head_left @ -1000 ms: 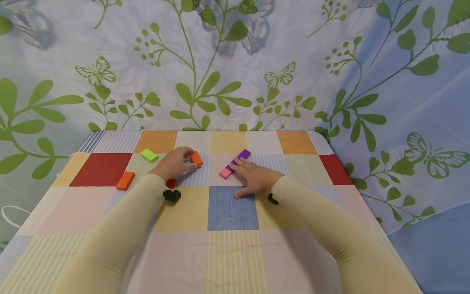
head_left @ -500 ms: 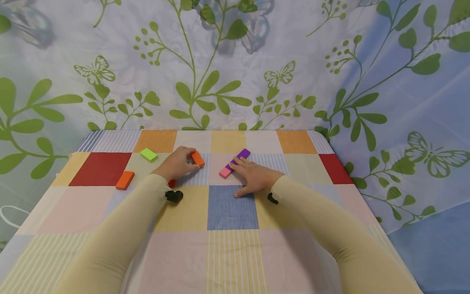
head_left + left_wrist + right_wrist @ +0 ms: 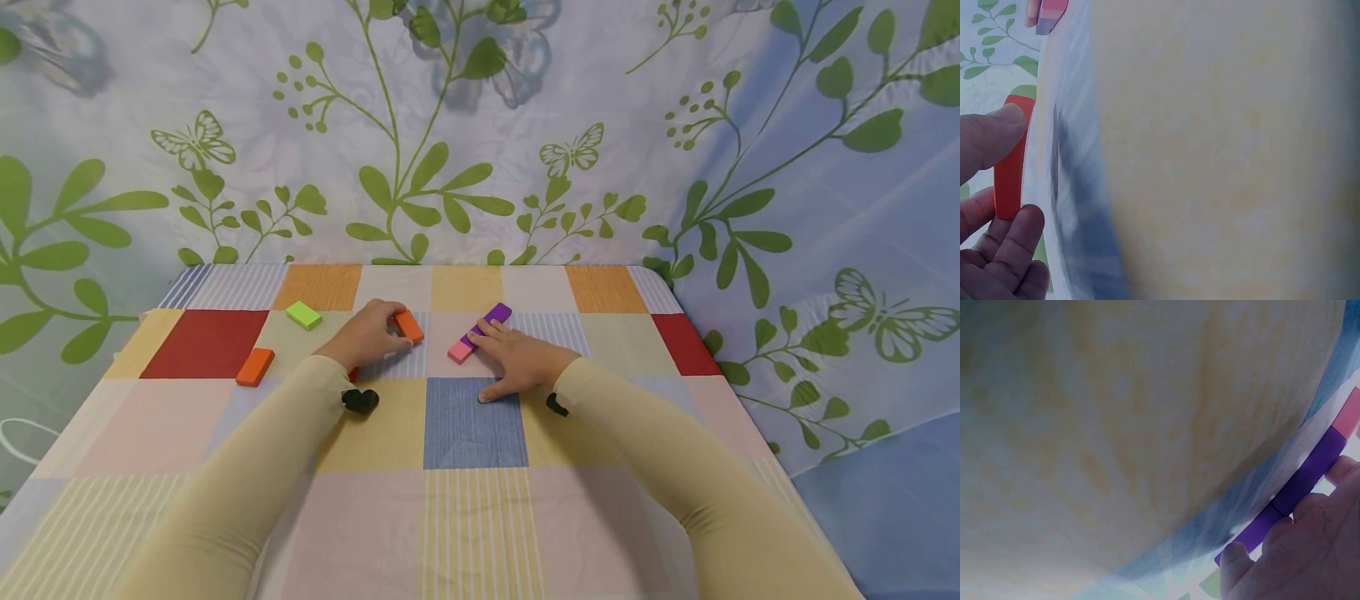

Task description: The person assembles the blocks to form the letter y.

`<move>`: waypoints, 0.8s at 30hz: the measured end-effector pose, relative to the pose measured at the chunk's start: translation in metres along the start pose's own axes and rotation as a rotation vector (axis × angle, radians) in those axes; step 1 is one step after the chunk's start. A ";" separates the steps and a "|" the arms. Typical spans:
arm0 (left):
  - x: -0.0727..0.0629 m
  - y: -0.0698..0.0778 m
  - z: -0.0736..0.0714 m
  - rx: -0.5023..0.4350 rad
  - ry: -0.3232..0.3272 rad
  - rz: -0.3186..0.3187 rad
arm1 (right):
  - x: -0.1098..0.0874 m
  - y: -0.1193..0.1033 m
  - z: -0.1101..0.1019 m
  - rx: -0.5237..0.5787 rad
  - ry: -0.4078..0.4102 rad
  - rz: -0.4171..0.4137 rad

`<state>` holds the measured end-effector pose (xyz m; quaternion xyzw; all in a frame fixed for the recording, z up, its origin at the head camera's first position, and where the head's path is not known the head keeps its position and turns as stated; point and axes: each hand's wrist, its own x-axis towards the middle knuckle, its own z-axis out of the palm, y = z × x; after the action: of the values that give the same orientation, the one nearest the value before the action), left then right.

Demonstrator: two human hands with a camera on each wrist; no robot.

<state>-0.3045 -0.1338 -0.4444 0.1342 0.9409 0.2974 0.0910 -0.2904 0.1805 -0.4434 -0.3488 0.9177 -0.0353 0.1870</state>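
Observation:
My left hand pinches an orange block at the middle of the table. In the left wrist view, the thumb lies on one end of that orange block and fingertips touch the other end. To its right, a slanted row holds purple blocks and a pink block at the near end. My right hand rests its spread fingers on this row, partly hiding it. Two purple blocks lie end to end with the pink one in the right wrist view.
Left of the left hand lie a lime green block and another orange block. A red block is mostly hidden by the left wrist. A patchwork cloth covers the table; a leaf-patterned curtain hangs behind.
My left hand has shifted slightly right, bringing the orange block nearer the purple and pink row. More of the red block is now covered by the wrist. My right hand stays still.

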 end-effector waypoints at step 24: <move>0.006 0.017 0.015 -0.045 -0.043 0.024 | -0.001 -0.002 -0.002 0.021 -0.015 0.020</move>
<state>-0.3029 -0.1103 -0.4475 0.1500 0.9301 0.3166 0.1103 -0.2895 0.1792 -0.4408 -0.3378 0.9193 -0.0406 0.1977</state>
